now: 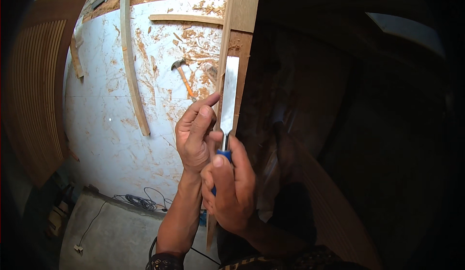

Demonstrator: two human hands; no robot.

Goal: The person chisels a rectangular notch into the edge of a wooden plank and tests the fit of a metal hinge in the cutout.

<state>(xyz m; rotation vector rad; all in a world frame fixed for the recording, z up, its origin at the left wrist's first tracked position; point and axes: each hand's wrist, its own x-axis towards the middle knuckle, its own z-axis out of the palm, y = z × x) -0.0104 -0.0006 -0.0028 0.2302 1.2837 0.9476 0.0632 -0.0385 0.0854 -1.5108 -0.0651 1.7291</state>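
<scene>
My right hand (228, 185) is closed around the blue handle of a chisel (229, 95). The broad, shiny blade points away from me and lies over a long wooden board (241, 47). My left hand (193, 137) is beside the board's left edge, just left of the chisel. Its forefinger reaches to that edge and its thumb is raised, with no object visible between them. The other fingers of that hand are partly hidden. At the board's far end a paler wood piece (244, 3) meets a darker, recessed stretch with shavings on it.
A claw hammer (182, 77) with an orange handle lies among shavings on a white marbled sheet (106, 124). Wooden strips (128, 52) rest there too. A slatted brown panel (41, 86) stands at left. Coiled black cable (140, 201) lies near the concrete floor (101, 231). Deep shadow covers the right side.
</scene>
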